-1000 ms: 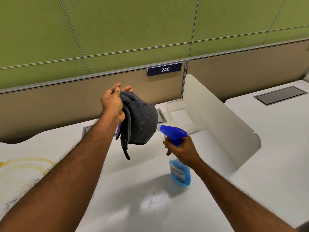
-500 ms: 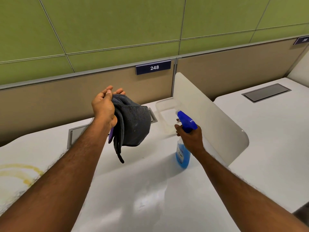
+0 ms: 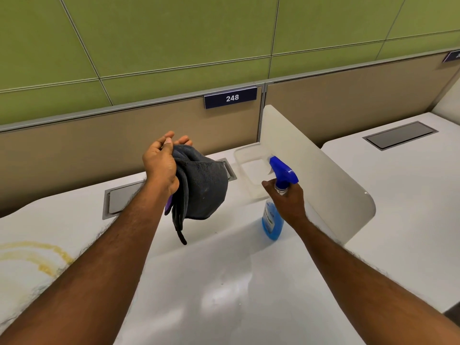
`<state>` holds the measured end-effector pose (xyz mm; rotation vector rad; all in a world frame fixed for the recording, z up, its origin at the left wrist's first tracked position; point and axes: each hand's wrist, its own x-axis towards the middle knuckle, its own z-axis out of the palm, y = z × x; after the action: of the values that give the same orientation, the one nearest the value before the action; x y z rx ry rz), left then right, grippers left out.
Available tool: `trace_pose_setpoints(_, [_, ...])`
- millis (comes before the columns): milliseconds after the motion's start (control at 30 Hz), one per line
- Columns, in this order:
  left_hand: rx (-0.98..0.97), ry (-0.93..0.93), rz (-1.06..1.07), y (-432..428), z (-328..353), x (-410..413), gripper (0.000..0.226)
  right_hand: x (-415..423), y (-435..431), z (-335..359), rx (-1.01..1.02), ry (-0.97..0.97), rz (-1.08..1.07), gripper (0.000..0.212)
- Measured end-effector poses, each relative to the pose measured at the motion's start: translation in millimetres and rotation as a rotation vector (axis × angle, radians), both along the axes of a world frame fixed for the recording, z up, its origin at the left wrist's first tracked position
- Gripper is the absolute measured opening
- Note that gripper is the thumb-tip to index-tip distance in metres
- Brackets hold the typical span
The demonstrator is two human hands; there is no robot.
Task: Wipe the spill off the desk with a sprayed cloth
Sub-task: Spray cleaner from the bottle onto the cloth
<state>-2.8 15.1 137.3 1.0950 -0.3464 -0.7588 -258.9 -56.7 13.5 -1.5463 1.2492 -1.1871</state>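
Head camera: the step in hand looks to be wetting the cloth (image 3: pixel 204 185) before the wipe, and to do it well the nozzle of the spray bottle (image 3: pixel 270 224) should be turned squarely at the broad hanging face of the cloth, since it now points toward the far side rather than at the fabric. A short burst from close by, with the cloth held over the surface (image 3: pixel 224 282), should dampen it without misting the divider (image 3: pixel 311 170) on the right. The bottle should then be stood upright on the right, out of the wiping path. The left grip (image 3: pixel 160 165) is raised in the middle, thumb and fingers closed on the top fold of the grey cloth, which drapes down off the palm clear of the surface. The right grip (image 3: pixel 286 197) is wrapped round the bottle's neck just under the blue head; whether the base rests on the surface I cannot tell. The yellow spill (image 3: pixel 37 255) lies at the near left, well apart from both, not yet wiped.
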Motion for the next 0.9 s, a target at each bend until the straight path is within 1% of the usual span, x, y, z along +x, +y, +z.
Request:
trace_pose_setpoints(67, [0.009,-0.007,-0.004,4,0,-1,0.021,-5,8,-1,0.000,0.012,0.025,0.055])
trace_pose_setpoints(100, [0.011,-0.008,-0.008,6,-1,-2,0.020,-9,15,-3,-0.040,0.019,-0.014,0.061])
trace_pose_setpoints(133, [0.012,-0.012,-0.013,9,-1,-3,0.021,-13,25,-6,-0.113,0.035,-0.097,0.060])
trace_pose_setpoints(200, [0.018,-0.022,-0.019,15,-2,-5,0.022,-19,48,-12,-0.292,0.094,-0.299,0.049])
trace_pose_setpoints(233, [0.023,-0.028,-0.021,18,-3,-6,0.022,-20,61,-14,-0.360,0.121,-0.351,0.045])
trace_pose_setpoints(267, [0.027,-0.035,-0.025,21,-4,-6,0.022,-18,72,-16,-0.419,0.139,-0.344,0.042])
trace_pose_setpoints(300, [0.032,-0.043,-0.033,25,-6,-6,0.021,-14,80,-16,-0.471,0.151,-0.288,0.040])
trace_pose_setpoints(367, [0.037,-0.060,-0.053,32,-8,-6,0.021,2,91,-9,-0.526,0.164,-0.100,0.039])
trace_pose_setpoints(433, [0.036,-0.080,-0.077,41,-12,-5,0.021,23,92,7,-0.479,0.187,0.072,0.040])
trace_pose_setpoints(467, [0.037,-0.096,-0.091,45,-14,-5,0.022,33,90,15,-0.426,0.218,0.140,0.044])
trace_pose_setpoints(500, [0.036,-0.117,-0.106,50,-16,-4,0.022,43,87,23,-0.366,0.265,0.207,0.052])
trace_pose_setpoints(633, [0.036,-0.242,-0.181,73,-22,4,0.022,80,73,44,-0.160,0.438,0.526,0.097])
trace_pose_setpoints(700, [0.031,-0.299,-0.223,88,-24,10,0.022,96,72,47,-0.085,0.522,0.655,0.108])
trace_pose_setpoints(733, [0.025,-0.322,-0.239,96,-24,14,0.022,102,73,47,-0.047,0.538,0.717,0.108])
trace_pose_setpoints(767, [0.020,-0.341,-0.251,104,-25,19,0.022,108,75,46,-0.012,0.534,0.774,0.105])
trace_pose_setpoints(800, [0.018,-0.359,-0.259,112,-25,24,0.022,113,79,45,0.008,0.523,0.816,0.097])
trace_pose_setpoints(833, [0.019,-0.377,-0.266,121,-26,30,0.023,118,83,44,0.007,0.519,0.841,0.084])
trace_pose_setpoints(900, [0.026,-0.420,-0.266,140,-28,44,0.023,129,94,44,-0.038,0.555,0.858,0.048])
